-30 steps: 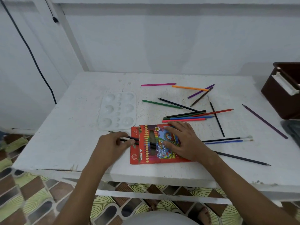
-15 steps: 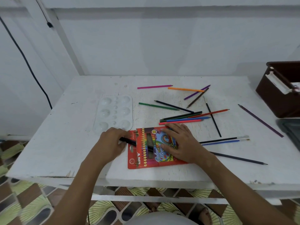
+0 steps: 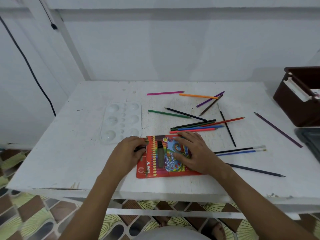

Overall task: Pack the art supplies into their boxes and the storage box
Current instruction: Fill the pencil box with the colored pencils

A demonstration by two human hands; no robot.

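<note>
While the right hand presses flat-fingered on the pencil box at the table's near edge, the left hand pinches a black pencil at the box's left end.

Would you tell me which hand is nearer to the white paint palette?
Left. The left hand sits just below the paint palette, at its near edge, pinching a black pencil. The right hand lies further right, on the pencil box.
</note>
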